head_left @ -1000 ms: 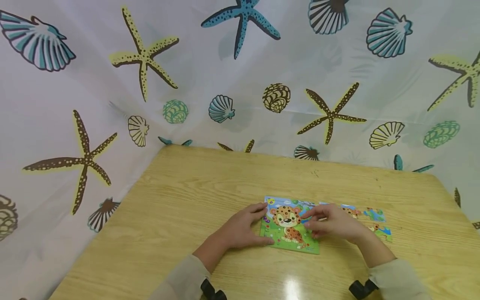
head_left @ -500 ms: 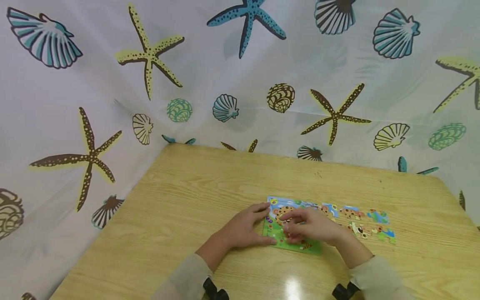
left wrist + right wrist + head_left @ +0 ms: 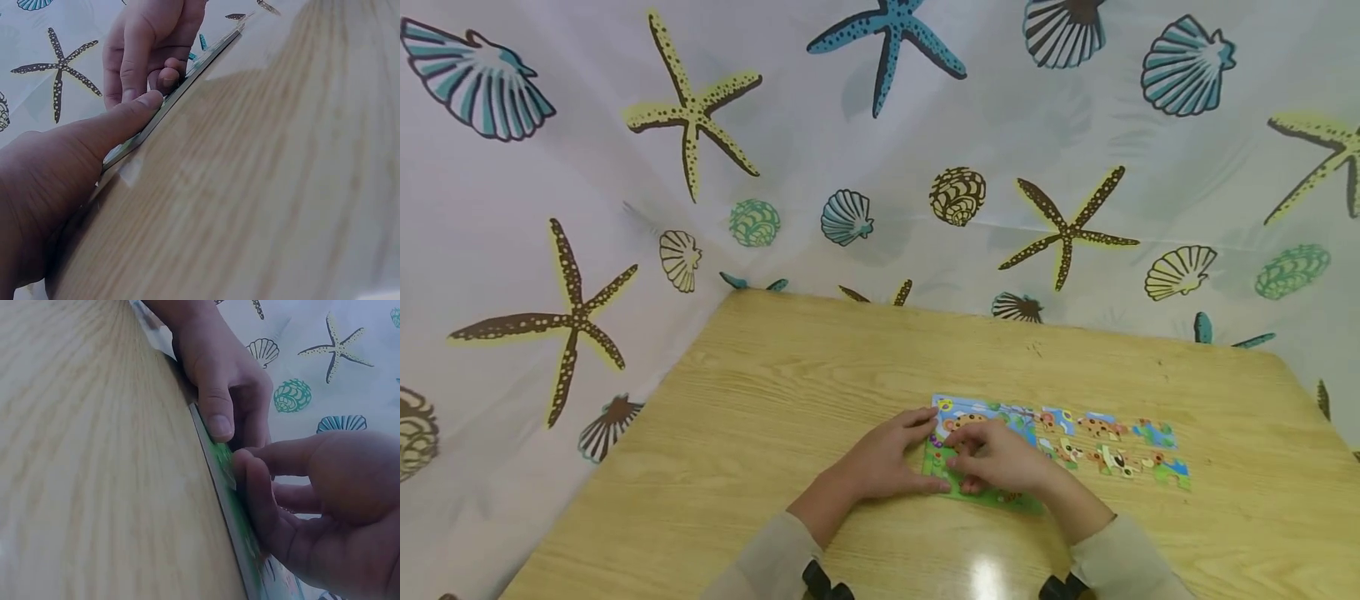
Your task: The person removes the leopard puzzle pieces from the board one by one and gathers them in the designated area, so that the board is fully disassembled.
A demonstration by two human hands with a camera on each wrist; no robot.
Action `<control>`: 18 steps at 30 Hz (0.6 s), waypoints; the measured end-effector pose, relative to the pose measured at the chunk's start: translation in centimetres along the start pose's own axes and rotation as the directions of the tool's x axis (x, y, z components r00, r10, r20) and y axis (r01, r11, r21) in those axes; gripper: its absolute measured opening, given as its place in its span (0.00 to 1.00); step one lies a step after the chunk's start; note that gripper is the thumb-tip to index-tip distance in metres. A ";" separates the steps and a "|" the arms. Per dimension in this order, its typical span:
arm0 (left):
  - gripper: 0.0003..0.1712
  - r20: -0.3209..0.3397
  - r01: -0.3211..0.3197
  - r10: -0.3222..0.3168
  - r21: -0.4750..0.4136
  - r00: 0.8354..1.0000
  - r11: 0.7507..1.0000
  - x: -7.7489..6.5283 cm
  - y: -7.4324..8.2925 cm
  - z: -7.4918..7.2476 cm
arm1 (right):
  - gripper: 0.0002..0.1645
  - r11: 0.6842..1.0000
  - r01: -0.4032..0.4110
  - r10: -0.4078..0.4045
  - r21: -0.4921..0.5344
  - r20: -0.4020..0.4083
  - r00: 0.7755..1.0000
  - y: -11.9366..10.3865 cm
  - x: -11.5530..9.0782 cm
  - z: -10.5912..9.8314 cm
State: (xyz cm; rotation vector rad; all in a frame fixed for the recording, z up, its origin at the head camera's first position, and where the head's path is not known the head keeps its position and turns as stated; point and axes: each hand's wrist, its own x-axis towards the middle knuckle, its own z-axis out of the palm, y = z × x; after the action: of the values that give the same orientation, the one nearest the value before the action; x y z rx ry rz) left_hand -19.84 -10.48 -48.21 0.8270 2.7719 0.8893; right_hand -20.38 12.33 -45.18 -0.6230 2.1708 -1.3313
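Observation:
A jigsaw puzzle board (image 3: 1026,429) with a leopard picture on green and blue lies flat on the wooden table. My left hand (image 3: 887,454) holds its left side, the thumb over the near corner and the fingers by the far corner. Over the lower left part of the board is my right hand (image 3: 1003,458), its thumb and index finger pinched together close to the surface. In the right wrist view, a small green puzzle piece (image 3: 227,474) shows at those fingertips, mostly hidden by them. The right hand covers much of the leopard.
Several loose puzzle pieces lie in two rows right of the board, among them a blue-green piece (image 3: 1155,433) and a white-and-brown piece (image 3: 1118,461). A white cloth (image 3: 895,167) printed with shells and starfish hangs behind the table (image 3: 790,367) and along its sides.
My right hand has moved left across the board, from its right side to the lower left part, uncovering the loose pieces. My left hand has stayed on the board's left side.

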 end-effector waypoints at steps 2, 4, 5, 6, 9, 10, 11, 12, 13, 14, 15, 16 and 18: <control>0.58 -0.007 -0.003 0.003 0.008 1.000 1.000 -0.1 -0.1 0.1 | 0.20 0.999 0.000 -0.001 -0.040 -0.014 1.000 -0.1 0.1 0.3; 0.58 -0.010 -0.006 0.006 0.011 1.000 1.000 -0.1 -0.2 0.1 | 0.18 0.998 -0.011 0.010 -0.059 -0.023 1.000 -0.4 0.2 0.4; 0.58 -0.009 -0.006 0.006 0.012 1.000 1.000 -0.1 -0.2 0.1 | 0.18 0.998 -0.023 0.021 -0.062 -0.026 0.999 -0.5 0.2 0.4; 0.58 -0.010 -0.006 0.006 0.010 1.000 1.000 -0.1 -0.2 0.1 | 0.18 0.998 -0.032 0.030 -0.062 -0.027 0.999 -0.6 0.3 0.5; 0.58 -0.003 -0.004 0.004 0.005 1.000 1.000 -0.2 -0.1 0.1 | 0.18 0.999 -0.042 0.041 -0.027 -0.026 0.999 -0.7 0.2 0.4; 0.58 -0.001 -0.004 0.004 0.004 1.000 1.000 -0.2 -0.1 0.1 | 0.17 0.999 -0.041 0.040 -0.012 -0.026 0.999 -0.7 0.2 0.4; 0.58 0.000 -0.005 0.005 0.001 1.000 1.000 -0.2 0.0 0.0 | 0.16 0.999 -0.037 0.037 0.003 -0.028 0.999 -0.7 0.1 0.4; 0.58 0.001 -0.004 0.004 0.000 1.000 1.000 -0.2 0.0 0.0 | 0.16 0.999 -0.032 0.033 0.015 -0.030 0.999 -0.8 0.1 0.3; 0.58 0.000 -0.005 0.005 0.000 1.000 1.000 -0.2 0.0 0.0 | 0.15 0.999 -0.028 0.029 0.028 -0.032 0.999 -0.8 0.1 0.2; 0.58 -0.001 -0.004 0.004 -0.001 1.000 1.000 -0.2 0.1 -0.1 | 0.15 0.999 -0.022 0.023 0.035 -0.034 0.999 -0.8 0.0 0.1; 0.58 -0.002 -0.004 0.004 0.003 1.000 1.000 -0.2 0.1 -0.1 | 0.14 0.999 -0.018 0.020 0.038 -0.039 0.999 -0.8 0.0 0.0; 0.58 -0.004 -0.005 0.005 0.005 1.000 1.000 -0.2 0.1 -0.1 | 0.14 0.999 -0.018 0.020 0.039 -0.042 0.999 -0.9 -0.1 -0.1; 0.58 -0.002 0.000 0.000 0.013 1.000 1.000 -0.2 0.2 -0.1 | 0.14 0.999 -0.016 0.018 0.029 -0.053 0.998 -1.0 -0.4 -0.2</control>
State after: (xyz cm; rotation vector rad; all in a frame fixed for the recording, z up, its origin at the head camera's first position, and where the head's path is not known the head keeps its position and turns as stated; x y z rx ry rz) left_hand -19.61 -10.56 -48.04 0.8292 2.7823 0.8732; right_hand -20.12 12.33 -44.14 -0.5629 2.1907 -1.3817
